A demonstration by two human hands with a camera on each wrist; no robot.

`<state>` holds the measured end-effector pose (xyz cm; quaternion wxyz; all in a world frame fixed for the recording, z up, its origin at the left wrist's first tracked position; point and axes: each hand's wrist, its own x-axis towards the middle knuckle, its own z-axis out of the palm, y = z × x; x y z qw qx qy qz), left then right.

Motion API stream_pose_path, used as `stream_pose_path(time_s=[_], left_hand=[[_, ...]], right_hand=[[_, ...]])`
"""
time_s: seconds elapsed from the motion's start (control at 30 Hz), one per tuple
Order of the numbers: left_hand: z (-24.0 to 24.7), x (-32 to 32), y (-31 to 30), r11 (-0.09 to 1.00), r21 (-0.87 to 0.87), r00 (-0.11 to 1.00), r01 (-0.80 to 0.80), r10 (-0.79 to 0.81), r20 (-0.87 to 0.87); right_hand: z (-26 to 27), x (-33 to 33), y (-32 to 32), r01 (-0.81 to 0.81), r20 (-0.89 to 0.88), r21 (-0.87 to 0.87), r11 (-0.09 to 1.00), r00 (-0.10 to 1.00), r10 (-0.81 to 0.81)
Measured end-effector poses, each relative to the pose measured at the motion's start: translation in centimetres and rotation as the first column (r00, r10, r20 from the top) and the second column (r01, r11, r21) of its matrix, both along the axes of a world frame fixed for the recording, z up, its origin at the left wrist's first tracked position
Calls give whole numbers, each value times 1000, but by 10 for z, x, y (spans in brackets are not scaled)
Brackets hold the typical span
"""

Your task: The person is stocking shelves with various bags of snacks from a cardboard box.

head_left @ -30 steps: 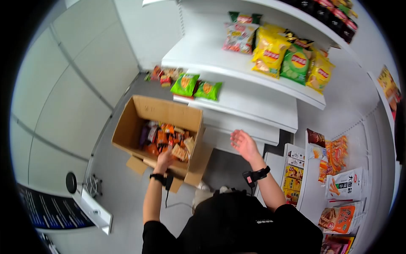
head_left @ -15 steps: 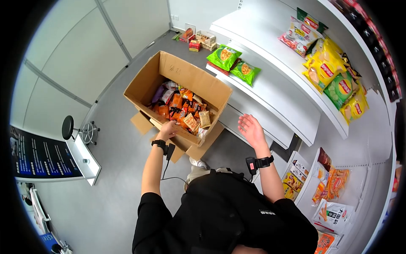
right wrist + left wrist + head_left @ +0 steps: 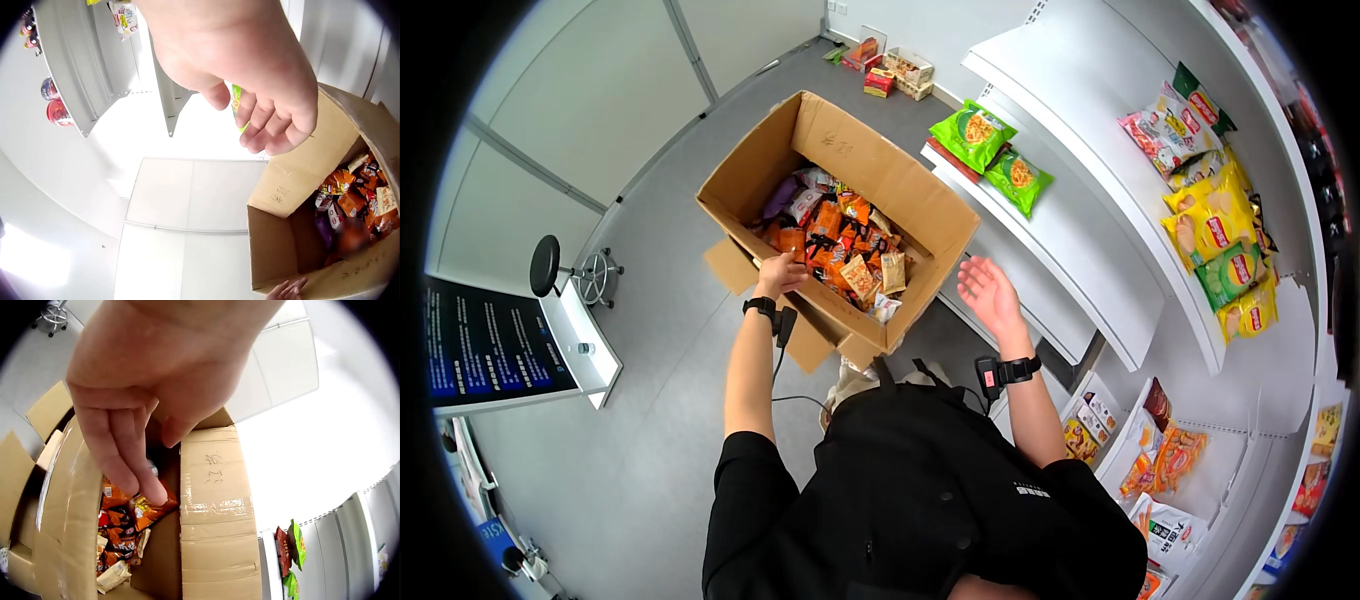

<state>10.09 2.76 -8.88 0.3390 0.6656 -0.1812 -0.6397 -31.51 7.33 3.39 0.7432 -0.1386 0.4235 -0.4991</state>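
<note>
An open cardboard box (image 3: pixel 880 170) stands before the person, holding many small snack packets (image 3: pixel 825 225) in orange, cream and purple wrappers. My left hand (image 3: pixel 780 273) reaches over the near rim toward its left part. In the left wrist view the left hand's fingers (image 3: pixel 119 444) hang down, loosely extended above the packets, with thumb apart and nothing between them. My right hand (image 3: pixel 992 295) is held in the air just right of the box, palm up, fingers relaxed and holding nothing. Each wrist wears a black strap with a small camera.
White shelves (image 3: pixel 1060 260) run along the right, with green snack bags (image 3: pixel 975 135) on a low one and yellow chip bags (image 3: pixel 1210 220) higher up. Small food boxes (image 3: pixel 880 82) lie on the floor behind. A stool (image 3: pixel 600 278) and side table (image 3: pixel 590 345) stand left.
The head view has turned right, so shelves appear further right. My left hand has shifted left along the box's near side. The right hand stays raised beside the box.
</note>
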Motion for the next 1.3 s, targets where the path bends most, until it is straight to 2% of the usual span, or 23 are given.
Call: stream_pose_path(time_s=[0.17, 0.33, 0.47, 0.57, 0.73, 0.83, 1.0, 1.13, 1.3], left_hand=[[-1, 4, -7, 998, -27, 998, -57, 57, 13], [0, 20, -20, 976, -81, 977, -203, 207, 48], [6, 26, -23, 984, -18, 984, -177, 177, 22], [-3, 25, -24, 984, -34, 981, -177, 179, 78], [9, 20, -24, 967, -17, 962, -255, 256, 96], [8, 22, -26, 973, 19, 967, -232, 228, 113], [11, 18, -26, 948, 53, 945, -314, 306, 115], [15, 14, -32, 927, 90, 924, -364, 348, 158], [12, 12, -39, 891, 140, 893, -431, 400, 205]], right_hand=[[-8, 18, -17, -49, -15, 43, 998, 999, 50], [-11, 27, -46, -102, -27, 81, 992, 994, 104], [-18, 35, -69, -147, -4, 113, 983, 989, 149], [-26, 45, -100, -207, 1, 166, 964, 978, 209], [-37, 66, -149, -327, 0, 187, 926, 943, 333], [-48, 86, -187, -415, 6, 219, 883, 906, 424], [-85, 135, -241, -543, 24, 266, 797, 830, 557], [-121, 173, -281, -679, 5, 286, 676, 707, 707], [-173, 216, -321, -715, -164, 352, 604, 588, 792]])
